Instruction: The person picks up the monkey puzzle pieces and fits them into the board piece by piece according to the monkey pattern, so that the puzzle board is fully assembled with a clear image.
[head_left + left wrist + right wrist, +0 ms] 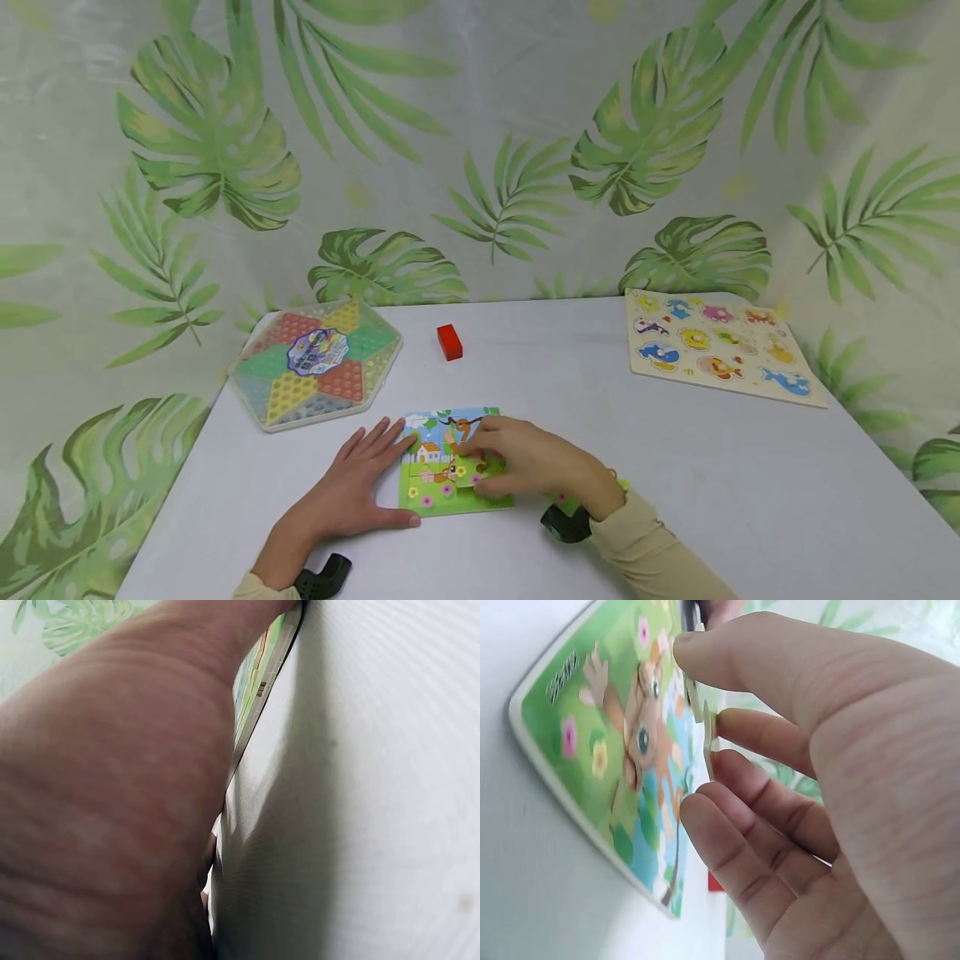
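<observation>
A square jigsaw puzzle board (411, 493) with a monkey, a house and flowers printed on it lies on the table, also large in the right wrist view. My left hand (352, 483) rests at its left edge, fingers spread, thumb by the lower left corner. Above the board's right half, my right hand (528, 458) pinches a thin puzzle piece (709, 742), seen edge-on between thumb and fingers in the right wrist view. The piece is tilted over the picture; its far side is hidden. Under the right wrist, partly covered, lies another green puzzle piece (567, 503).
A hexagonal Chinese checkers board (345, 392) lies at the back left. Behind the puzzle is a red block (450, 342). A wooden peg puzzle with sea animals (693, 377) lies at the back right, near the leaf-patterned cloth (525, 100).
</observation>
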Action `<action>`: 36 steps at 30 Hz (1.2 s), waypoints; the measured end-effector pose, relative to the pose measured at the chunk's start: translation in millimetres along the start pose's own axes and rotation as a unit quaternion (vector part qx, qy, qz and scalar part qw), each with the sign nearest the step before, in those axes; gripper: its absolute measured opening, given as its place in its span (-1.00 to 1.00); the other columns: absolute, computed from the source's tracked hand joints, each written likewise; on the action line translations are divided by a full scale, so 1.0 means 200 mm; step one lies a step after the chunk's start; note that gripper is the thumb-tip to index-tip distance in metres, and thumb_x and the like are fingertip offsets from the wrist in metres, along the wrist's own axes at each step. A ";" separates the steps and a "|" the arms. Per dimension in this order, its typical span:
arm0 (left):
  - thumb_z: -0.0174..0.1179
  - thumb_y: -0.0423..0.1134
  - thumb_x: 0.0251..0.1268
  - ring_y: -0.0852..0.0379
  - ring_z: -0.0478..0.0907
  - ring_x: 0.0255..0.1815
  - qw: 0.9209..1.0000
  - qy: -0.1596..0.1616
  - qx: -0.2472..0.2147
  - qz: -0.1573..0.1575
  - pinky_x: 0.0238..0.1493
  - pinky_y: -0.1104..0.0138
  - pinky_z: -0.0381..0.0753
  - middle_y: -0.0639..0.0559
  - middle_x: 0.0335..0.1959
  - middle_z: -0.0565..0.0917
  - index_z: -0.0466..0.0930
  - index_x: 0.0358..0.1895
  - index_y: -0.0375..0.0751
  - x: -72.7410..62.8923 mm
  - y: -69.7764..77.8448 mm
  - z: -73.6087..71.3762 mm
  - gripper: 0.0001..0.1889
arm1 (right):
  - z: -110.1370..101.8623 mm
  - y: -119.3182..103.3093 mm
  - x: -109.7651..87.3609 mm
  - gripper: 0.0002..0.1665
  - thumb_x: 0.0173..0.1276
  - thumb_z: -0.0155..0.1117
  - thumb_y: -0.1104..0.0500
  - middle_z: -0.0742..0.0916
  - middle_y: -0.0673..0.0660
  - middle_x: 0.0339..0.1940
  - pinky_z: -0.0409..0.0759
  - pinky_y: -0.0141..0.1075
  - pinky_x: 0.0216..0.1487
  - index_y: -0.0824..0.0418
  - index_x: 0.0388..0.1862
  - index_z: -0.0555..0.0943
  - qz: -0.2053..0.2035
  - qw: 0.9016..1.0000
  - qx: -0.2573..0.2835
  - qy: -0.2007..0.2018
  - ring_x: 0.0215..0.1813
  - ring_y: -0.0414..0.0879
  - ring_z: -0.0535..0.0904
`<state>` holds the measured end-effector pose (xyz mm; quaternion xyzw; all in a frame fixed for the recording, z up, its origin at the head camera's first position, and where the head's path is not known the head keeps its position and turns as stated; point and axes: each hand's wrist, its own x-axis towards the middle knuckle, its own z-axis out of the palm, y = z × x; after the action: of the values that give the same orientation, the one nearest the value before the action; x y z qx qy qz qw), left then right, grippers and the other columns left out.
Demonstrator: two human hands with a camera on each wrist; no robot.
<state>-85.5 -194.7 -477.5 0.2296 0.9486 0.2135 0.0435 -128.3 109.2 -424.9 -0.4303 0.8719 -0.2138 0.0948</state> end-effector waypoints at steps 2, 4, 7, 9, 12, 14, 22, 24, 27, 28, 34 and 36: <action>0.30 0.61 -0.06 -0.15 -0.09 0.72 1.000 0.000 -0.001 0.002 0.64 -0.19 -0.12 -0.01 0.70 0.10 0.26 0.61 0.01 0.00 0.00 0.00 0.18 | 0.01 -0.01 0.02 -0.54 0.32 0.49 0.00 0.64 -0.09 0.01 0.57 -0.45 0.02 0.03 0.18 0.72 -0.007 1.000 -0.003 0.000 -0.08 -0.24 0.51; 0.30 0.61 -0.05 -0.15 -0.09 0.72 1.000 -0.003 -0.002 0.002 0.64 -0.20 -0.12 -0.01 0.70 0.10 0.25 0.61 0.01 0.01 0.00 0.00 0.18 | 0.02 -0.02 0.03 -0.58 0.33 0.49 0.00 0.64 -0.09 0.02 0.56 -0.46 0.01 0.02 0.15 0.72 -0.009 1.000 -0.005 0.000 -0.07 -0.24 0.50; 0.29 0.61 -0.05 -0.16 -0.10 0.72 1.000 -0.006 -0.001 0.001 0.64 -0.21 -0.13 -0.01 0.70 0.09 0.24 0.62 0.02 0.01 0.00 -0.01 0.18 | 0.04 -0.04 0.06 -0.60 0.34 0.49 -0.01 0.64 -0.10 -0.01 0.54 -0.48 -0.01 0.02 0.13 0.73 -0.016 1.000 -0.011 -0.004 -0.07 -0.27 0.48; 0.30 0.61 -0.06 -0.16 -0.09 0.72 1.000 -0.005 -0.002 0.001 0.64 -0.20 -0.12 -0.01 0.70 0.10 0.25 0.62 0.02 0.01 0.00 0.00 0.18 | 0.06 -0.05 0.08 -0.62 0.34 0.50 -0.02 0.63 -0.10 -0.07 0.51 -0.51 -0.07 0.01 0.11 0.73 -0.024 1.000 -0.014 -0.004 -0.11 -0.30 0.45; 0.32 0.60 -0.07 -0.16 -0.07 0.72 1.000 -0.001 -0.003 0.000 0.64 -0.19 -0.12 -0.01 0.69 0.11 0.26 0.61 0.02 -0.01 0.00 0.00 0.18 | 0.10 -0.06 0.10 -0.62 0.34 0.50 -0.02 0.63 -0.10 -0.13 0.48 -0.54 -0.13 0.01 0.10 0.74 -0.031 0.999 -0.011 -0.002 -0.16 -0.29 0.46; 0.33 0.59 -0.08 -0.16 -0.06 0.71 1.000 0.003 -0.005 0.000 0.65 -0.18 -0.11 -0.02 0.69 0.13 0.27 0.61 0.01 -0.02 0.00 0.01 0.18 | 0.12 -0.07 0.11 -0.63 0.35 0.50 -0.03 0.64 -0.11 -0.12 0.48 -0.56 -0.10 0.00 0.10 0.75 -0.035 0.999 -0.012 0.001 -0.14 -0.30 0.47; 0.36 0.55 -0.06 -0.18 -0.02 0.70 1.000 0.025 0.000 0.018 0.62 -0.19 -0.08 -0.05 0.68 0.16 0.29 0.59 -0.03 -0.02 -0.01 0.01 0.16 | 0.16 -0.10 0.16 -0.63 0.39 0.46 -0.05 0.67 -0.12 -0.08 0.47 -0.56 -0.04 0.00 0.12 0.74 -0.055 0.998 -0.024 -0.001 -0.09 -0.31 0.49; 0.35 0.55 -0.05 -0.19 -0.01 0.70 0.999 0.029 0.002 0.022 0.62 -0.20 -0.06 -0.06 0.67 0.16 0.30 0.59 -0.04 -0.02 -0.01 0.01 0.16 | 0.16 -0.11 0.18 -0.62 0.38 0.46 -0.06 0.68 -0.12 -0.07 0.46 -0.57 -0.05 0.00 0.13 0.75 -0.055 0.998 -0.027 -0.003 -0.10 -0.34 0.49; 0.36 0.55 -0.05 -0.19 -0.02 0.70 0.999 0.028 0.000 0.022 0.62 -0.20 -0.07 -0.06 0.67 0.16 0.30 0.59 -0.04 -0.02 -0.01 0.00 0.15 | 0.17 -0.13 0.19 -0.61 0.38 0.46 -0.08 0.68 -0.13 -0.07 0.45 -0.59 -0.10 -0.02 0.13 0.75 -0.052 0.998 -0.033 -0.006 -0.13 -0.38 0.47; 0.36 0.55 -0.05 -0.19 -0.02 0.70 0.999 0.027 0.000 0.022 0.62 -0.20 -0.07 -0.06 0.67 0.16 0.30 0.59 -0.04 -0.02 -0.01 0.00 0.15 | 0.18 -0.13 0.19 -0.62 0.39 0.46 -0.09 0.68 -0.13 -0.08 0.44 -0.60 -0.12 -0.03 0.13 0.76 -0.050 0.998 -0.036 -0.006 -0.15 -0.39 0.46; 0.36 0.54 -0.05 -0.18 -0.04 0.71 1.000 0.021 0.000 0.017 0.63 -0.19 -0.08 -0.05 0.68 0.15 0.30 0.59 -0.03 -0.01 0.00 0.00 0.15 | 0.19 -0.14 0.19 -0.66 0.41 0.43 -0.09 0.68 -0.14 -0.13 0.41 -0.61 -0.16 -0.04 0.10 0.77 -0.048 0.998 -0.050 0.004 -0.19 -0.38 0.44; 0.36 0.54 -0.05 -0.19 -0.04 0.71 1.000 0.018 -0.003 0.016 0.63 -0.20 -0.09 -0.05 0.68 0.15 0.30 0.59 -0.03 -0.01 0.00 -0.01 0.15 | 0.19 -0.14 0.19 -0.66 0.42 0.42 -0.08 0.68 -0.13 -0.11 0.44 -0.60 -0.12 -0.05 0.11 0.77 -0.053 0.997 -0.054 0.004 -0.15 -0.38 0.47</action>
<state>-84.0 -195.7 -476.3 0.2404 0.9449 0.2208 0.0241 -118.7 53.1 -445.5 -0.4798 0.8583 -0.1733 0.0562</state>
